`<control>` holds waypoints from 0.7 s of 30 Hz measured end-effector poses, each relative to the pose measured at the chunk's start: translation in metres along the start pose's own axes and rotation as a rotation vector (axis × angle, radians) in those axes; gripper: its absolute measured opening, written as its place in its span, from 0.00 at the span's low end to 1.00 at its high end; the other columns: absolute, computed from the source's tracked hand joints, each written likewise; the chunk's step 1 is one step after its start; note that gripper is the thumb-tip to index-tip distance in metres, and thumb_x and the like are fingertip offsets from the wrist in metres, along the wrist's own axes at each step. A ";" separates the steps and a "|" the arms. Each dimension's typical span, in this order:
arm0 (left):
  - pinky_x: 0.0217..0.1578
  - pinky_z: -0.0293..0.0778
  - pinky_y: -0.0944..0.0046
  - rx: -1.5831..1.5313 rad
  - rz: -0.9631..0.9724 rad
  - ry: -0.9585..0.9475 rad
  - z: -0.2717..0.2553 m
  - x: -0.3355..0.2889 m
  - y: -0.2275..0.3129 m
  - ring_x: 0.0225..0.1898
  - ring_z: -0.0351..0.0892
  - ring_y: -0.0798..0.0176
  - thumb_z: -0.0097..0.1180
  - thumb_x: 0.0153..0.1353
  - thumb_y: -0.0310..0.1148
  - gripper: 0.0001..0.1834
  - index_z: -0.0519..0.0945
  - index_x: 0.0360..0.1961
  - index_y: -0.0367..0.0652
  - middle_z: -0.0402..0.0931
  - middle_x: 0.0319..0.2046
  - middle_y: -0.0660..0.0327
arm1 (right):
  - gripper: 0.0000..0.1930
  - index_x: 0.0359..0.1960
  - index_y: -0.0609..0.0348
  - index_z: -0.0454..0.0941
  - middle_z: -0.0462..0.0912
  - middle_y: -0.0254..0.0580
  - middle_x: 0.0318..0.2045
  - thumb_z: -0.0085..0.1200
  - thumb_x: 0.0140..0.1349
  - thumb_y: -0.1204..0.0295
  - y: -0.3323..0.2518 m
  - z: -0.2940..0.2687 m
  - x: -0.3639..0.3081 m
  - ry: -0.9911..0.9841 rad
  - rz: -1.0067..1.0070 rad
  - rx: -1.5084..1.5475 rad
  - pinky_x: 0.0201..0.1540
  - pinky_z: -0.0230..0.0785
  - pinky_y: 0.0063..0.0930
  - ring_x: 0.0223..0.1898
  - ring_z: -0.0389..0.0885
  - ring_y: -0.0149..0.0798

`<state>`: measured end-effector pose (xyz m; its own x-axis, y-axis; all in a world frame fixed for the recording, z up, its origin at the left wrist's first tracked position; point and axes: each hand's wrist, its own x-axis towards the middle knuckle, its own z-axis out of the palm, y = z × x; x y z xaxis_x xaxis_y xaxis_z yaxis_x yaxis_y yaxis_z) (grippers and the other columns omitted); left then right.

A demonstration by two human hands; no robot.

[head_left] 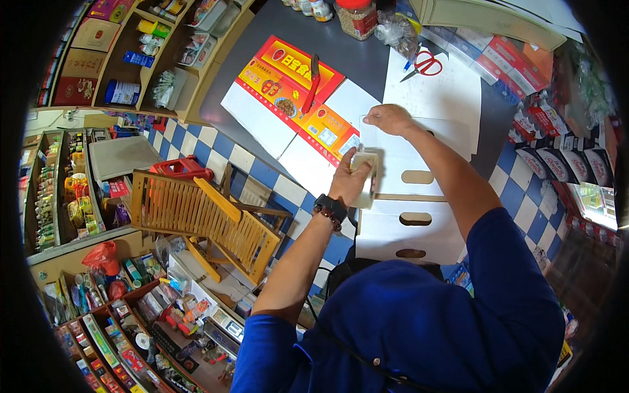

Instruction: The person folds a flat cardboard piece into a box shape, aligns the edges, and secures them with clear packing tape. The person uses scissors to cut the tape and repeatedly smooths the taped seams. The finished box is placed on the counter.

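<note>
Indoors, the left hand [349, 181] clamps a tape roll [365, 187] near the front edge of the bench [365, 63]. Pinched together, the right hand [390, 120] sits over white cardboard [419, 154].

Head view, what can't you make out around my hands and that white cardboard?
All in the head view:
- Right hand: whether its fingertips pinch anything; too small to tell.
- Tape roll: part of its left side, covered by the left hand.
- White cardboard: part of its near end, hidden by the blue shirt.
- Red-lidded jar: its top, cut off by the upper edge.
</note>
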<state>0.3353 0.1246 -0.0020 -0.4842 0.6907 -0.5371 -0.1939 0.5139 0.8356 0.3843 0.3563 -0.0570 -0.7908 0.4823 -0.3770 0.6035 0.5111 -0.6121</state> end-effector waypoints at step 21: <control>0.52 0.78 0.47 0.730 -0.005 -0.070 0.000 -0.050 0.008 0.48 0.84 0.36 0.48 0.71 0.52 0.32 0.71 0.65 0.37 0.83 0.42 0.37 | 0.26 0.74 0.40 0.61 0.54 0.35 0.77 0.40 0.77 0.52 0.008 0.048 -0.058 0.167 -0.301 -0.543 0.79 0.34 0.47 0.79 0.45 0.41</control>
<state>0.3581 0.0940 0.0314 -0.4245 0.7056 -0.5674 0.4335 0.7086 0.5568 0.4302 0.2978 -0.0735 -0.9336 0.3432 -0.1033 0.3579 0.9079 -0.2184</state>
